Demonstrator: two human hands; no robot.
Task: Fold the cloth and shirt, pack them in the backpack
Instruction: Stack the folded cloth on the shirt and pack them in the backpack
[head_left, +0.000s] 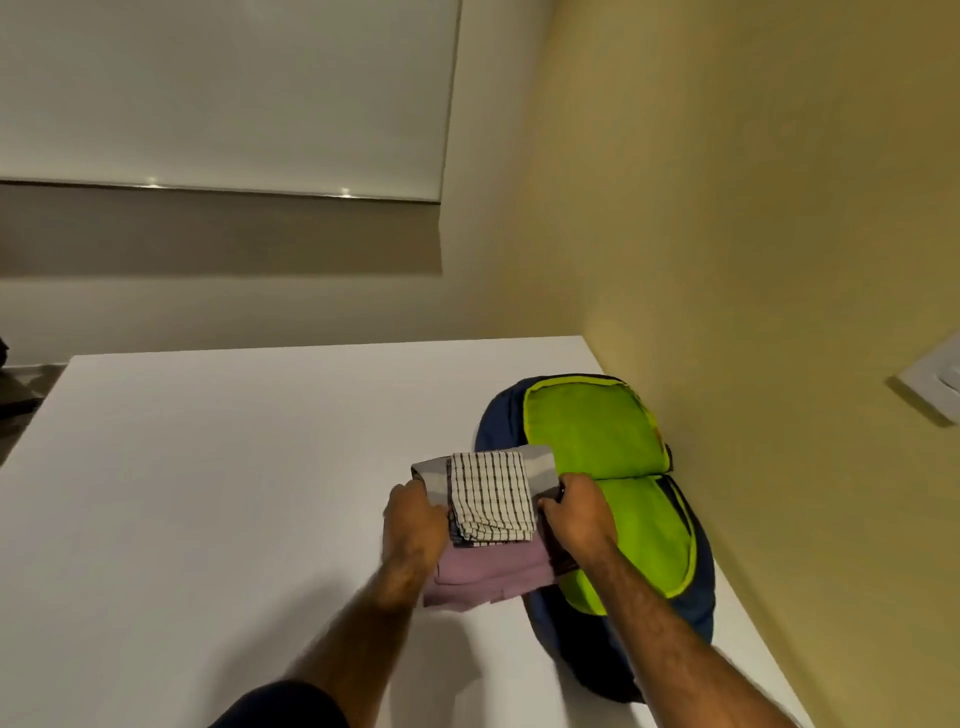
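Our forearms reach over the white worktop (208, 467), and our left hand (413, 525) and right hand (574, 512) each grip one side of the folded mauve shirt (483, 574), fingers curled round its edges. Between our hands the folded checked cloth (491, 496) lies on top of the shirt. Just to the right, the blue backpack (587, 426) lies unzipped against the yellow wall (753, 260), green lining showing, the stack's right edge overlapping its rim.
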